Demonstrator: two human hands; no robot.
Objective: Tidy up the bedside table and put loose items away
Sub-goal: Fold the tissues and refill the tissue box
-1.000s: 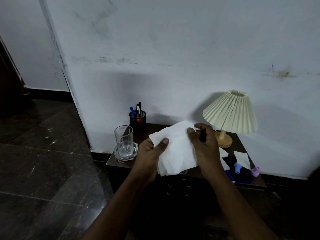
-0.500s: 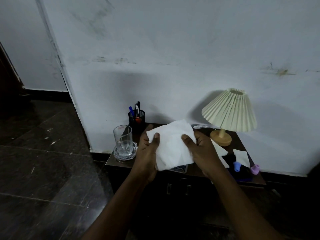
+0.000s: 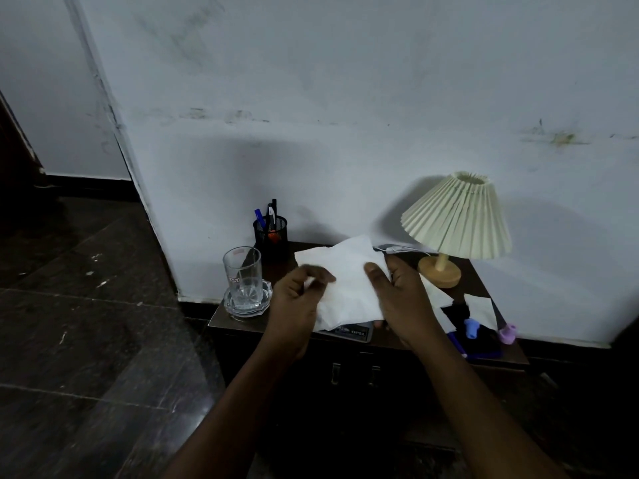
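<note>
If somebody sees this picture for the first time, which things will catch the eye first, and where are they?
First the white tissue, held in the middle of the view between the left hand and the right hand, above the dark bedside table. Next the cream pleated lamp, standing at the back right of the table by the wall. At the left end stands an empty glass on a clear dish, with a black pen holder behind it.

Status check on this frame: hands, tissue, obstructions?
Left hand and right hand both pinching white tissue above bedside table. Glass close left.
</note>
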